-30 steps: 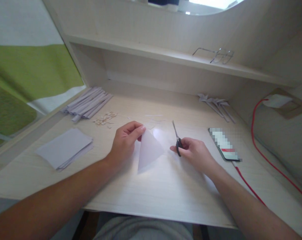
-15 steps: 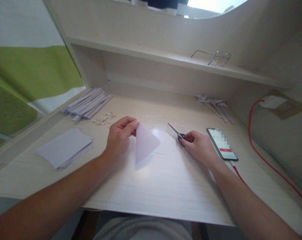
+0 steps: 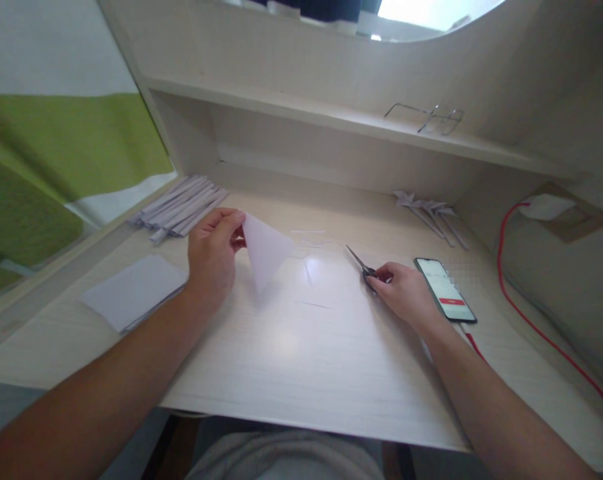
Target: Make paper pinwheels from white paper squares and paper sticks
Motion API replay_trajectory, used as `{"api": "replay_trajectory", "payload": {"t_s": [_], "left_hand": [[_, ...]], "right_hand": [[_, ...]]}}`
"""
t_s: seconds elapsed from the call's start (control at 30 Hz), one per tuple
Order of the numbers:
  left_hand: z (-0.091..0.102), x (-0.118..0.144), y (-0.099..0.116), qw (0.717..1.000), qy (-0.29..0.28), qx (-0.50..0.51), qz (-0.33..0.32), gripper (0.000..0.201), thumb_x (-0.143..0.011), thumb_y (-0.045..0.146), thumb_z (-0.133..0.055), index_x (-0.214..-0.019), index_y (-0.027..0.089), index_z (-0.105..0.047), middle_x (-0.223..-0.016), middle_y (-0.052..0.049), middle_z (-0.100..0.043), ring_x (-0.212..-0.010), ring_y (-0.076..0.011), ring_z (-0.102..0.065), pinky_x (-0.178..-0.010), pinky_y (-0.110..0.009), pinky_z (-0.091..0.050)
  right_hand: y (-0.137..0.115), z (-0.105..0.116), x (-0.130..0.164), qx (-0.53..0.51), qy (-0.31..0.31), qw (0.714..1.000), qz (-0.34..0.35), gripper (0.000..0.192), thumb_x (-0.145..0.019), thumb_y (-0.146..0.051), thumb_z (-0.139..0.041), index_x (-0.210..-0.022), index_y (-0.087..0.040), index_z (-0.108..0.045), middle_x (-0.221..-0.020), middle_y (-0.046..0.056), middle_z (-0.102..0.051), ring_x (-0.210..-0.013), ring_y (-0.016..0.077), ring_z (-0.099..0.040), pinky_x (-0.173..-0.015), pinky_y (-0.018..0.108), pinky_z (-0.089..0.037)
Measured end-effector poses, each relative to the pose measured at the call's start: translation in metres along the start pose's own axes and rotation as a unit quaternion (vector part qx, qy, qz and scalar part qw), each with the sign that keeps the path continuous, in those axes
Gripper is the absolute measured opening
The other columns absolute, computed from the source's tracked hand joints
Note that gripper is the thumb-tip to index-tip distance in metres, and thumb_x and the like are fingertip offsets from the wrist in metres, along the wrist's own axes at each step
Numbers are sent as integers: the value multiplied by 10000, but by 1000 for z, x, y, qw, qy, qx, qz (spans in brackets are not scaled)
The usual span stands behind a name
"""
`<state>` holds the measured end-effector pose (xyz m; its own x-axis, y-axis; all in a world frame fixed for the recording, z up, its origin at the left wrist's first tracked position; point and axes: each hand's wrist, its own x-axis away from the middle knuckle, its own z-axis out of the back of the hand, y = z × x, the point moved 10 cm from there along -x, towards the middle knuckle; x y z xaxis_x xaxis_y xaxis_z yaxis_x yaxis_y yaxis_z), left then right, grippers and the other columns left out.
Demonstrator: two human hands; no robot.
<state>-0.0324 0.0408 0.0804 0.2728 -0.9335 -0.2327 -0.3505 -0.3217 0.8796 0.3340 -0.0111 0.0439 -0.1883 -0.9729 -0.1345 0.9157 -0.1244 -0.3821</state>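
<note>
The left hand (image 3: pixel 212 257) pinches a folded white paper triangle (image 3: pixel 265 250) by its top corner, thumb and fingers closed on the edge, lifting it just off the desk (image 3: pixel 301 360). The right hand (image 3: pixel 405 292) rests low on the desktop, fingers curled around the handles of a pair of scissors (image 3: pixel 364 267), blades lying closed or nearly so and pointing up-left toward the paper. Paper and scissors sit apart, with bare desk and a few thin white slivers between them.

It looks like the pause between cuts: paper held up for inspection, tool parked. A next cut would call for bringing blade and fold together and opening the blades first.

Just right of the scissors hand lies a phone (image 3: pixel 446 290), screen lit, on a red cable (image 3: pixel 526 320). Left of the paper hand, a stack of flat sheets (image 3: pixel 131 292); beyond it, a bundle of rolled paper strips (image 3: pixel 181 205). Far right at the back, what may be small folded pinwheels (image 3: pixel 428 207), too small to be sure. Glasses (image 3: pixel 431 119) sit on the shelf. The scissor handles are mostly hidden by the fingers.
</note>
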Motion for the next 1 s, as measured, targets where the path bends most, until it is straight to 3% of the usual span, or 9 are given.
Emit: {"api": "replay_trajectory", "payload": {"t_s": [0.3, 0.4, 0.5, 0.63, 0.7, 0.83, 1.0], "left_hand": [[16, -15, 14, 998, 46, 17, -29, 119, -752, 228, -717, -677, 206, -628, -642, 24, -558, -574, -113, -528, -513, -221, -435], [20, -17, 16, 997, 63, 16, -32, 136, -754, 225, -710, -666, 212, -607, -631, 25, -549, -568, -112, -512, -511, -215, -432], [21, -18, 15, 997, 70, 9, -33, 142, -748, 231, -703, -652, 214, -601, -614, 23, -550, -559, -115, -505, -502, -217, -420], [23, -21, 11, 997, 68, -6, -30, 155, -741, 268, -733, -649, 222, -618, -626, 21, -573, -564, -125, -527, -525, -242, -427], [26, -22, 10, 997, 73, -12, -32, 167, -742, 278, -742, -650, 222, -615, -636, 20, -577, -570, -127, -533, -539, -247, -432], [32, -26, 9, 995, 89, -8, -37, 127, -741, 271, -704, -665, 214, -619, -635, 16, -570, -571, -123, -527, -529, -236, -431], [33, -28, 9, 994, 100, -6, -42, 118, -714, 263, -688, -649, 203, -609, -620, 18, -561, -567, -118, -519, -510, -220, -422]], "right_hand": [[6, -1, -5, -12, -22, 1000, 11, 199, -834, -354, -697, -867, -172, -770, -864, 83, -765, -747, 210, -666, -643, 303, -422], [-2, 7, -4, -6, -4, 1000, 30, 185, -836, -330, -692, -888, -170, -769, -906, 89, -753, -801, 223, -665, -693, 316, -433], [-30, 13, 8, -10, 24, 997, 74, 200, -881, -334, -662, -943, -178, -770, -989, 96, -726, -849, 220, -652, -766, 331, -444], [-100, -26, 40, -110, -130, 958, 229, 157, -911, -310, -675, -962, -216, -790, -968, 63, -718, -743, 161, -642, -709, 289, -471], [-120, -41, 49, -97, -155, 947, 265, 136, -908, -273, -687, -971, -214, -792, -946, 65, -719, -762, 167, -646, -715, 287, -478], [-135, -54, 48, -65, -156, 943, 288, 133, -919, -179, -644, -895, -188, -774, -924, 73, -707, -840, 187, -640, -782, 296, -482], [-143, -56, 49, -27, -156, 938, 308, 173, -934, -145, -561, -880, -158, -725, -923, 99, -675, -855, 211, -612, -793, 323, -461]]}}
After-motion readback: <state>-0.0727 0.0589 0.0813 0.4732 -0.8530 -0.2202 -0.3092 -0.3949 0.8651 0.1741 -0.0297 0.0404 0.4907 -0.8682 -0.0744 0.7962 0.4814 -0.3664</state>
